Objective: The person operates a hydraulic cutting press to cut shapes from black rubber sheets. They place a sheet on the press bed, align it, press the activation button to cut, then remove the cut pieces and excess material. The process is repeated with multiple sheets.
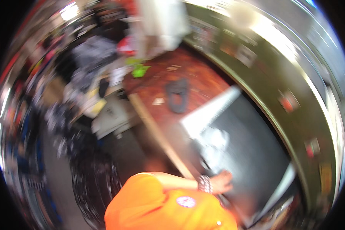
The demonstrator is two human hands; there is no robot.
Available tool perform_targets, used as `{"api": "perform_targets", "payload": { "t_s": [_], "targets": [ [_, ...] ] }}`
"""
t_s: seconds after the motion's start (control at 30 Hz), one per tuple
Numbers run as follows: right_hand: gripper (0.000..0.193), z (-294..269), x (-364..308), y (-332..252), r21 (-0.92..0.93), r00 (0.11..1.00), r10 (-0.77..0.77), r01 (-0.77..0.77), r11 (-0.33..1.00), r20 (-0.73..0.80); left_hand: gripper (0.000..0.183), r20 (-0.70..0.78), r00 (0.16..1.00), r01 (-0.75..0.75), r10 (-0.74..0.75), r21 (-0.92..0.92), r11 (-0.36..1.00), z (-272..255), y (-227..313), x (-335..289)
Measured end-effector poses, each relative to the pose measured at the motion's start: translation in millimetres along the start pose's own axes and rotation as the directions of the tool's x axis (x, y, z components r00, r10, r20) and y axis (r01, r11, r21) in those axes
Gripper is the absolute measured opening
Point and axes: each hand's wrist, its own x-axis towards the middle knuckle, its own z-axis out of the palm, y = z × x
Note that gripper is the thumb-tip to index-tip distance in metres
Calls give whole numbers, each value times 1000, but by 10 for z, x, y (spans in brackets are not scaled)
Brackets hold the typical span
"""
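Note:
The picture is smeared by motion. My left hand (221, 182), with a beaded bracelet (205, 184) at its wrist, reaches across in front of me. It rests at the near left part of a wide black surface (260, 142) with white borders. Its fingers look stretched out, and I can see nothing held in them. Just beyond the fingers lies a crumpled, shiny clear-plastic piece (214, 143). A blurred skin-coloured patch to the right may be my right hand (246, 204); its fingers cannot be made out.
Beyond the black surface, a reddish tabletop (203, 73) bears a dark grey slipper-shaped thing (177, 96) and a bright green object (140, 70). An olive-green panel (264, 84) runs along the right. Black plastic bags (92, 180) and piled goods crowd the left.

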Motion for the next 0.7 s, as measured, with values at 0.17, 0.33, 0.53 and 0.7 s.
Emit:
{"api": "perform_targets", "payload": {
  "t_s": [0.17,0.33,0.53,0.7],
  "targets": [
    [52,-825,-88,1063,279,723,611,-544,792,-324,34,115,993,-34,12,185,982,-531,52,275],
    [82,-734,-260,1418,-547,858,365,-512,663,-361,46,137,987,-121,87,265,957,-787,141,877],
    [71,-283,-133,1277,-612,913,-6,-268,744,-407,37,10,981,-191,194,232,954,-1039,277,1219],
    [83,286,156,655,-499,961,-221,110,860,-169,42,-11,996,94,-93,111,989,-2455,424,768]
  ]
}}
